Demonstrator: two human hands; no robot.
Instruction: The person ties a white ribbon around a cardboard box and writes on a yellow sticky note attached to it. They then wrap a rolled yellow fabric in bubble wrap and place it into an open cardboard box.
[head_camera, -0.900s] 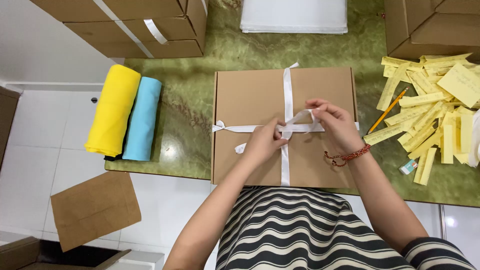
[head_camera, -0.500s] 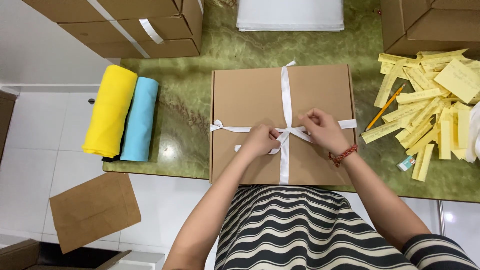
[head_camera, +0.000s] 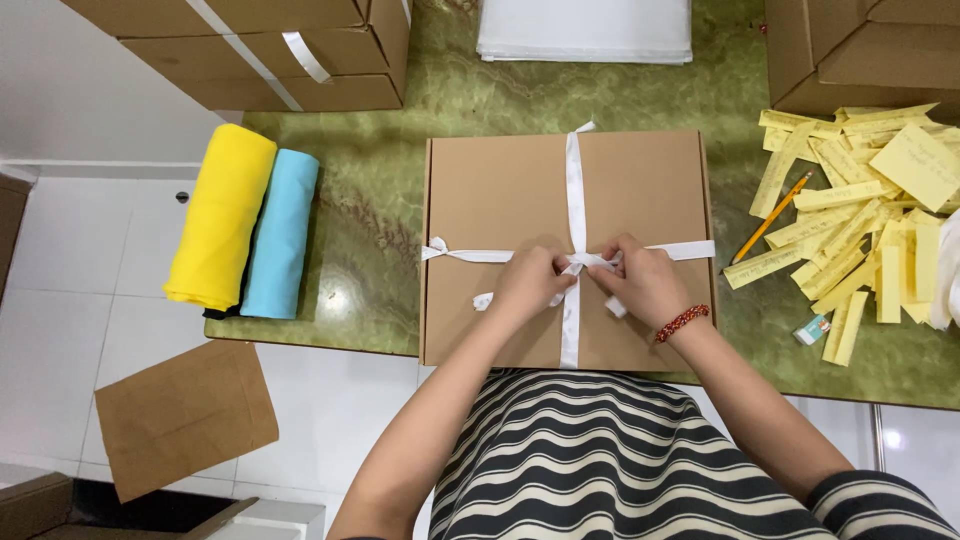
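Note:
A flat brown cardboard box (head_camera: 500, 200) lies on the green marble table (head_camera: 380, 230), with a white ribbon (head_camera: 574, 190) crossed over its lid. My left hand (head_camera: 530, 283) and my right hand (head_camera: 645, 282) meet at the ribbon's crossing, near the front middle of the lid. Both pinch the ribbon at the knot. A loose ribbon end (head_camera: 484, 300) trails out to the left of my left hand. A red beaded bracelet (head_camera: 682, 322) is on my right wrist.
Rolled yellow cloth (head_camera: 220, 230) and light blue cloth (head_camera: 281, 232) lie at the table's left edge. Several yellow paper strips (head_camera: 850, 210), a pencil (head_camera: 770, 232) and a small eraser (head_camera: 811, 329) lie at the right. Cardboard boxes (head_camera: 270, 50) stand at the back; brown paper (head_camera: 180, 415) lies on the floor.
My hands have drawn together at the ribbon crossing and lowered onto the lid. The right hand earlier held a ribbon end raised; now both hands sit close at the knot.

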